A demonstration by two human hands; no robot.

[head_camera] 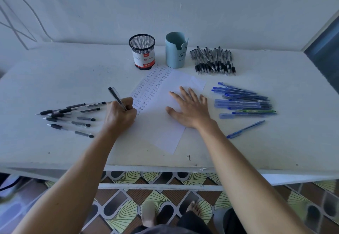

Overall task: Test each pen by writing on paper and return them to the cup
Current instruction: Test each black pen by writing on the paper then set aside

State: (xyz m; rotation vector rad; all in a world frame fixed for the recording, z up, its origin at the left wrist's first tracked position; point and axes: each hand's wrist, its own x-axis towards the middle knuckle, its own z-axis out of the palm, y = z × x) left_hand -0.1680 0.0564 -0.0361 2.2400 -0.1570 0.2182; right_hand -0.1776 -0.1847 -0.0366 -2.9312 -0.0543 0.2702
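Note:
My left hand [120, 112] grips a black pen [116, 97] with its tip down on the left edge of a white sheet of paper [161, 123]. Rows of small written words fill the sheet's upper left part. My right hand [190, 106] lies flat with spread fingers on the paper's right half. A black mesh cup [142, 51] with a white and red label and a pale blue cup [176, 50] stand behind the paper.
Several black pens [69, 118] lie left of my left hand. A pile of black pens [213, 61] sits at the back right. Blue pens [244, 100] lie right of the paper, one blue pen [245, 129] apart nearer the table's front edge [165, 167].

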